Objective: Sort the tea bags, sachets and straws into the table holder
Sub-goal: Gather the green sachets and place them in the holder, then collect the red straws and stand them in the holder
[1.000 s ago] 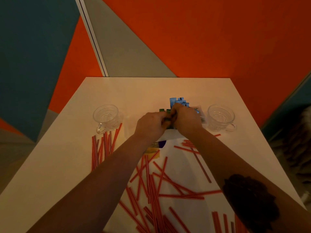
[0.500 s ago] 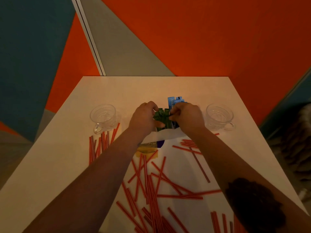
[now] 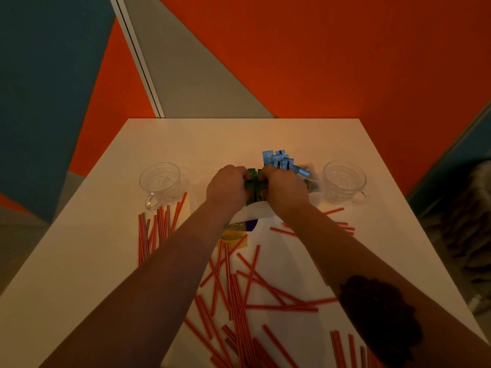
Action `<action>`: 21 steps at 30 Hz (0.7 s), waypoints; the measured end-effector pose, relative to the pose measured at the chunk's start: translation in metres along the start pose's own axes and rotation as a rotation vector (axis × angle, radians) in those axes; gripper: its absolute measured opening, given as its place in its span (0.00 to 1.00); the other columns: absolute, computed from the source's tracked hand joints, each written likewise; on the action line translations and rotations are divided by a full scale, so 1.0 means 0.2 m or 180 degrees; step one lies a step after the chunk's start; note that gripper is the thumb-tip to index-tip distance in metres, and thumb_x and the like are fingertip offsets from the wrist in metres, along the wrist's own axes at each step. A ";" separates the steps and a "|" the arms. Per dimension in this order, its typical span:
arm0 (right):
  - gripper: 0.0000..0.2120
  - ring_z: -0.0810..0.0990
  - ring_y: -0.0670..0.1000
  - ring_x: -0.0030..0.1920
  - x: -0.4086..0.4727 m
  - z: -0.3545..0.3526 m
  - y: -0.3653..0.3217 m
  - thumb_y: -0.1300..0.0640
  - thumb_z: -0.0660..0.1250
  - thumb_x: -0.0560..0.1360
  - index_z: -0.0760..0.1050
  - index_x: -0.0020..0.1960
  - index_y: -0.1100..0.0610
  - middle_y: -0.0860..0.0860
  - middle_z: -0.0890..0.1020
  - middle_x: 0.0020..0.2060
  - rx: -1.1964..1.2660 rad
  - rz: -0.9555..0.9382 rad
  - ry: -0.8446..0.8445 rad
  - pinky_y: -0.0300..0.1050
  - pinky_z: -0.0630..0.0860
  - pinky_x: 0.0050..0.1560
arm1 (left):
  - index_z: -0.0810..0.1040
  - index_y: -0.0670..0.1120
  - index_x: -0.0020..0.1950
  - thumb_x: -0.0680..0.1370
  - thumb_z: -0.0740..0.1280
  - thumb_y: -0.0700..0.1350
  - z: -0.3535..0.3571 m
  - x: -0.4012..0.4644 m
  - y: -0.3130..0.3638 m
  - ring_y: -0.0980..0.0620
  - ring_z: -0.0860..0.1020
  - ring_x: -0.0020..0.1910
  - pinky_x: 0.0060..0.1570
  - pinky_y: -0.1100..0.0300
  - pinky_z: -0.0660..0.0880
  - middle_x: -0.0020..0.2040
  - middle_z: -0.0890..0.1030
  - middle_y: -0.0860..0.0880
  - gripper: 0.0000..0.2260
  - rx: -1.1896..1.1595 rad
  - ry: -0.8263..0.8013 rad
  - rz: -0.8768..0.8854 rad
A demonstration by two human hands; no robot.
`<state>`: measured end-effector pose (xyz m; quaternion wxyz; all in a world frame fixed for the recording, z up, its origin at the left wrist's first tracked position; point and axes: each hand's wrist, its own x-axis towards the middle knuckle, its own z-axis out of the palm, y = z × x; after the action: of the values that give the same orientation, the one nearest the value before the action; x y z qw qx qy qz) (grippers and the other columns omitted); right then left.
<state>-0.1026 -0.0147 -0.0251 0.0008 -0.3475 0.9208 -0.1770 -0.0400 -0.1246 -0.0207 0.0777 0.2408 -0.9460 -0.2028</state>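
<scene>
Both hands have closed in since half a second back: left hand (image 3: 228, 185) and right hand (image 3: 285, 187) pinch the green sachets (image 3: 254, 187) squared between them, long axis 12–6. Bundle sits at desk (image 3: 85, 251) centre; blue sachets (image 3: 279, 161) at 1 o'clock, probably already in the holder, hidden. Straws (image 3: 247, 293) loose at 6

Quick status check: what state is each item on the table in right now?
Green sachets: bunched, held between both hands.
Left hand: closed on green sachets.
Right hand: closed on green sachets.
Blue sachets: standing upright.
Glass cups: upright, empty.
Red straws: scattered loose, unsorted.
</scene>
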 end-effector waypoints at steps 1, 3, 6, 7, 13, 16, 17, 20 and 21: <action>0.11 0.80 0.58 0.47 0.00 0.00 0.00 0.63 0.62 0.75 0.72 0.57 0.56 0.57 0.81 0.47 -0.0021 -0.0020 0.0064 0.47 0.73 0.39 | 0.77 0.46 0.58 0.71 0.70 0.39 0.00 -0.01 0.00 0.44 0.78 0.51 0.48 0.50 0.77 0.54 0.80 0.44 0.16 0.0001 0.0046 -0.0009; 0.11 0.80 0.58 0.46 -0.01 0.00 0.00 0.63 0.61 0.75 0.70 0.57 0.56 0.57 0.81 0.46 0.0017 -0.0042 0.0103 0.45 0.71 0.37 | 0.74 0.48 0.60 0.71 0.71 0.41 0.00 -0.03 0.00 0.45 0.78 0.51 0.45 0.52 0.77 0.54 0.80 0.47 0.19 0.0000 0.0134 -0.0019; 0.12 0.80 0.56 0.45 -0.04 -0.03 0.00 0.61 0.65 0.74 0.70 0.56 0.54 0.54 0.81 0.45 0.0263 0.0015 0.0122 0.45 0.74 0.38 | 0.71 0.50 0.64 0.70 0.74 0.45 -0.01 -0.06 0.01 0.47 0.76 0.56 0.47 0.53 0.75 0.59 0.76 0.48 0.25 -0.0011 0.0272 0.0002; 0.12 0.79 0.54 0.45 -0.05 -0.04 0.00 0.60 0.66 0.73 0.70 0.55 0.54 0.53 0.80 0.44 0.0370 0.0041 0.0161 0.46 0.76 0.39 | 0.70 0.50 0.65 0.70 0.74 0.46 -0.03 -0.07 0.01 0.47 0.75 0.57 0.48 0.52 0.75 0.61 0.73 0.48 0.25 -0.0022 0.0340 0.0021; 0.11 0.77 0.51 0.42 -0.21 -0.12 -0.02 0.56 0.70 0.72 0.73 0.53 0.54 0.48 0.76 0.40 0.0854 0.0076 0.0463 0.47 0.76 0.41 | 0.74 0.49 0.62 0.74 0.69 0.47 -0.12 -0.23 0.01 0.47 0.75 0.55 0.49 0.52 0.75 0.59 0.72 0.47 0.16 -0.0244 0.0531 0.0193; 0.12 0.78 0.50 0.42 -0.34 -0.12 -0.03 0.55 0.71 0.71 0.74 0.53 0.54 0.50 0.79 0.43 0.0879 0.0048 0.0491 0.48 0.77 0.42 | 0.76 0.50 0.60 0.74 0.69 0.45 -0.14 -0.36 0.00 0.48 0.75 0.55 0.51 0.53 0.74 0.58 0.72 0.48 0.14 -0.0343 0.0462 0.0297; 0.12 0.77 0.49 0.41 -0.39 -0.12 -0.04 0.54 0.71 0.71 0.74 0.53 0.54 0.49 0.79 0.44 0.0882 0.0051 0.0475 0.46 0.75 0.41 | 0.76 0.50 0.59 0.74 0.69 0.45 -0.15 -0.40 -0.02 0.48 0.75 0.56 0.51 0.54 0.74 0.58 0.72 0.49 0.14 -0.0335 0.0417 0.0310; 0.12 0.74 0.47 0.40 -0.54 -0.13 -0.09 0.53 0.70 0.72 0.74 0.53 0.53 0.47 0.77 0.43 0.0823 0.0130 0.0389 0.41 0.69 0.38 | 0.76 0.50 0.59 0.73 0.70 0.46 -0.17 -0.53 -0.07 0.48 0.74 0.57 0.54 0.55 0.73 0.58 0.73 0.49 0.14 -0.0276 0.0264 0.0312; 0.12 0.74 0.47 0.40 -0.58 -0.12 -0.10 0.52 0.70 0.72 0.74 0.53 0.52 0.45 0.77 0.42 0.0822 0.0157 0.0362 0.41 0.68 0.37 | 0.76 0.50 0.59 0.73 0.70 0.47 -0.18 -0.57 -0.09 0.49 0.74 0.57 0.54 0.55 0.72 0.58 0.73 0.49 0.14 -0.0286 0.0231 0.0320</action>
<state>-0.0041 0.0537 -0.0096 -0.0023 -0.3112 0.8972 -0.3133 0.0759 -0.0949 -0.0019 0.1328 0.1965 -0.9433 -0.2321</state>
